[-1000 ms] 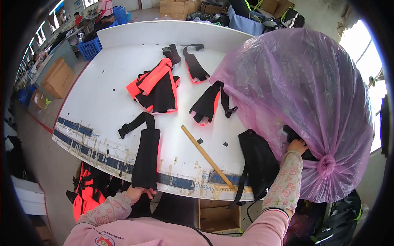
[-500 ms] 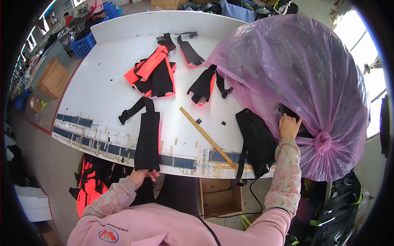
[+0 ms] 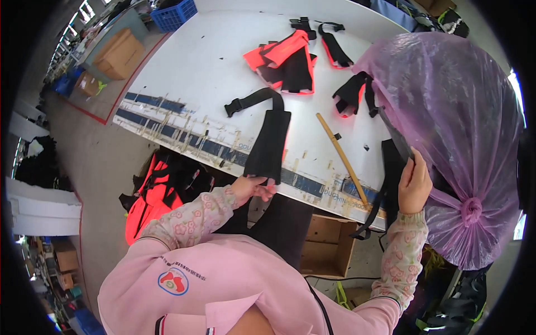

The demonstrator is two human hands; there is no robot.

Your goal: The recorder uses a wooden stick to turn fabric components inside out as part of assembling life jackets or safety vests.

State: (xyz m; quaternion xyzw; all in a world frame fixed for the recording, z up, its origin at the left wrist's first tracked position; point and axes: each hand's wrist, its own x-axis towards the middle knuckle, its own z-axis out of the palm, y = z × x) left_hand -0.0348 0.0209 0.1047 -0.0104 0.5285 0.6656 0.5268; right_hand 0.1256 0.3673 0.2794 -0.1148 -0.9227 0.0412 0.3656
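My left hand is closed on the lower end of a black fabric panel at the table's front edge. From the panel's far end runs a black strap with a plastic buckle. My right hand grips the near end of a dark flat strip, held along the side of a big knotted purple plastic bag. Its full shape cannot be made out. Below it, a black fabric piece hangs at the table's edge, partly hidden by the hand.
Orange-and-black fabric pieces lie stacked on the white table, with smaller strapped pieces beside them. A wooden stick lies slanted on the right. Beneath the edge are an orange-and-black bundle and an open wooden drawer.
My right hand has drawn back from the bag's opening and now holds the dark strip. My left hand stays at the panel's lower end. The whole view has turned and shifted.
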